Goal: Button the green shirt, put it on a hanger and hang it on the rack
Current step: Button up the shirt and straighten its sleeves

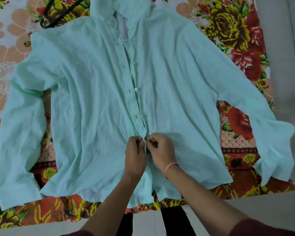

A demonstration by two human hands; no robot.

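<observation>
A pale green shirt (95, 92) lies flat and face up on a flowered sheet, sleeves spread to both sides, collar at the top. Its front placket runs down the middle, with several buttons and buttonholes apart above my hands. My left hand (134, 155) pinches the left edge of the placket low on the shirt. My right hand (160, 150) pinches the right edge right beside it, fingertips almost touching. The button between them is hidden by my fingers. A black hanger (48, 23) lies partly under the shirt's left shoulder at the top left.
The flowered sheet (237, 31) covers the surface under the shirt. A pale floor (283, 82) shows along the right side and the bottom edge. The rack is not in view.
</observation>
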